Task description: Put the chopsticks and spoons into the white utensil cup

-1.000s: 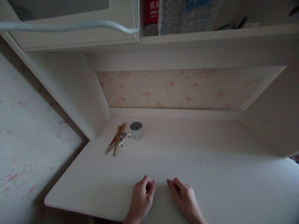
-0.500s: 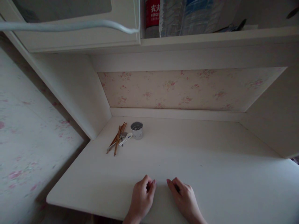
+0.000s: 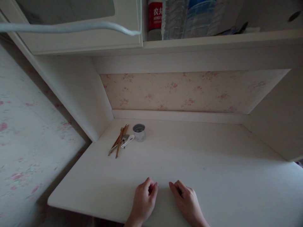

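Note:
My left hand (image 3: 145, 198) rests on the white desk (image 3: 180, 154) near its front edge, fingers curled into a loose fist with nothing in it. Beside it, a short gap to the right, my right hand (image 3: 187, 199) lies curled the same way, also holding nothing. Farther back on the left is a loose pile of brown chopsticks (image 3: 119, 143). A metal spoon (image 3: 126, 137) lies among them, and a white spoon (image 3: 130, 138) with a blue mark sits at their right. Next to the spoons stands an upright grey utensil holder (image 3: 139, 136) with small holes.
Overhead, a shelf (image 3: 203, 42) holds a red-labelled bottle (image 3: 155, 15) and wrapped clear plastic bottles (image 3: 199, 19). A cabinet door (image 3: 90, 42) with a pale cord (image 3: 71, 27) in front is at upper left. Side panels (image 3: 78, 94) bound the desk.
Both hands stay in the same place and pose. The view shifts very slightly; the things on the desk have not moved.

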`<state>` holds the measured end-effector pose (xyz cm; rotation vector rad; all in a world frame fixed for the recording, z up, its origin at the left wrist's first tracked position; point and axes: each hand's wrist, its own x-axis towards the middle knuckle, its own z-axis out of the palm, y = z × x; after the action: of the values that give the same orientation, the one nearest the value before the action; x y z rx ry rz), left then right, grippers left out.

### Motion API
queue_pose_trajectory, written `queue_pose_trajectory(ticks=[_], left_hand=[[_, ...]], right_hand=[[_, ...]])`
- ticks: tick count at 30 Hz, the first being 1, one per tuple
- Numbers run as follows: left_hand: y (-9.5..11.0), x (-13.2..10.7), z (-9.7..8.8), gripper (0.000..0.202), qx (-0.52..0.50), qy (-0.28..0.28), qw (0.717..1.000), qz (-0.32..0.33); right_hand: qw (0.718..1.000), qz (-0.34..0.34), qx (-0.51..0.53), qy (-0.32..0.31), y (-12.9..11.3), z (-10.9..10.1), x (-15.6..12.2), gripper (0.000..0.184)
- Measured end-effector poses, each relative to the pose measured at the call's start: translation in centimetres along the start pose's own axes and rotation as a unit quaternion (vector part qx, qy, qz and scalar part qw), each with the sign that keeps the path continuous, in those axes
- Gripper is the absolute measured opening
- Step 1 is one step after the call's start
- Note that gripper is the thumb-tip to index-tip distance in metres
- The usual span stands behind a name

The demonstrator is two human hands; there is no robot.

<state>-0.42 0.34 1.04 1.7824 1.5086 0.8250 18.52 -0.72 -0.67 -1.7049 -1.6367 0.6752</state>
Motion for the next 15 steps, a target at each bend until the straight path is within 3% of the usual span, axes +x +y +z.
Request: queue_pose_trajectory(ticks=[15], left_hand=[[0.04, 0.01, -0.06, 0.038, -0.003, -0.002, 1.000, -0.007]], right_hand=[[1.000, -0.001, -0.009, -0.003, -0.02, -0.16, 0.04, 0.049]])
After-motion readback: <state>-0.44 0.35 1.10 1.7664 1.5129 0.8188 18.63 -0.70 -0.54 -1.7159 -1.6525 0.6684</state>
